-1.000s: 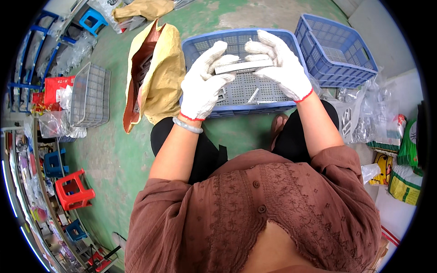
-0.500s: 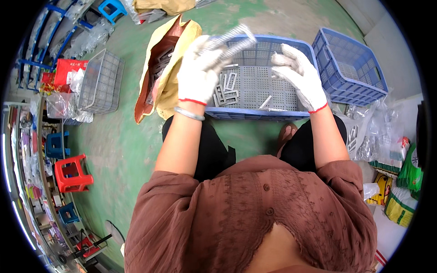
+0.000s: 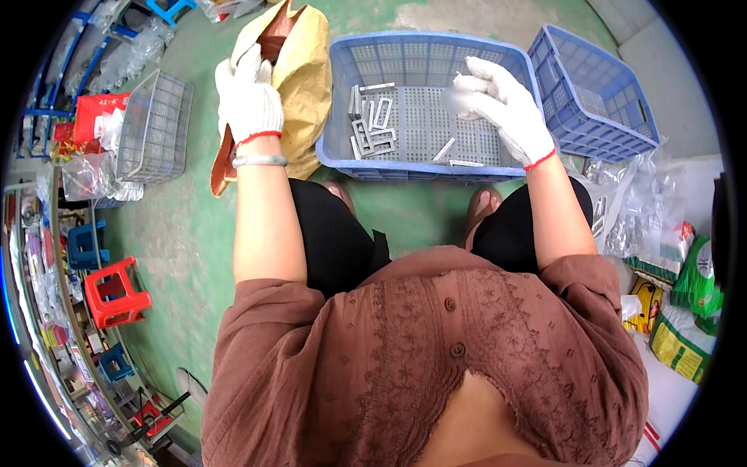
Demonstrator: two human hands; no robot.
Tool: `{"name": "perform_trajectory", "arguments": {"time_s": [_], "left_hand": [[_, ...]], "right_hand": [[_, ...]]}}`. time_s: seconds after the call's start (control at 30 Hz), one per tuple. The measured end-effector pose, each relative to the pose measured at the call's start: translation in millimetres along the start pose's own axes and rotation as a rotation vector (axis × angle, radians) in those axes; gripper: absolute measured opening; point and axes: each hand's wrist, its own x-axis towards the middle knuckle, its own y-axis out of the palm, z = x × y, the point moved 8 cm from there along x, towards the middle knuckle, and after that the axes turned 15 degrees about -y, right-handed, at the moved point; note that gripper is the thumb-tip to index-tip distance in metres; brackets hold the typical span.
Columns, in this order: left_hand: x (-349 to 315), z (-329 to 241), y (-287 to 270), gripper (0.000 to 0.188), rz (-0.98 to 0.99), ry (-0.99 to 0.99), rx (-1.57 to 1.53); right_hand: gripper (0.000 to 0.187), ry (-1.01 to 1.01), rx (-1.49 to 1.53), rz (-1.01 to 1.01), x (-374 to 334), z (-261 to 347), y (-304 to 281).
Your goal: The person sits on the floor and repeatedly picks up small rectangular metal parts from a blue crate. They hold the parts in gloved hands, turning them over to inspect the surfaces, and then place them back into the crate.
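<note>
I saw left hand, white glove, reaching into mouth of yellow sack beside crate; fingers curled, could not tell whether anything was held. Right hand hovered over blue crate, fingers loosely bent, apparently empty. Metal brackets lay scattered on crate floor, mostly left side, within reach between knees. Second blue crate sat right. Wire basket and red stool were on green floor, left.

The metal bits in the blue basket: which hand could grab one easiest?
Probably the right hand: it hovers over the blue basket, close to the metal pieces. The left hand is off at the yellow sack.
</note>
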Motion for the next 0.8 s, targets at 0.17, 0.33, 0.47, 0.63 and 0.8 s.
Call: {"name": "perform_trajectory", "arguments": {"time_s": [0.17,0.33,0.47,0.63,0.8], "left_hand": [[-59.0,-36.6,39.8,0.039,0.065,0.114,0.266],[-95.1,-35.0,58.4,0.039,0.266,0.010,0.438],[-113.0,-12.7,63.6,0.044,0.380,-0.273,0.282],[-117.6,1.1,71.5,0.041,0.455,-0.242,0.602],[-111.9,3.4,79.0,0.040,0.546,-0.105,0.869]], "right_hand": [[0.057,0.136,-0.091,0.082,-9.8,-18.5,-6.6],[0.057,0.390,-0.189,0.224,-24.3,-57.2,-3.3],[0.058,0.358,-0.567,0.487,-8.8,-91.3,-10.8],[0.052,0.227,-1.315,0.965,14.1,-138.8,-4.6],[0.061,0.403,-1.366,1.402,9.5,-230.2,-18.3]]}}
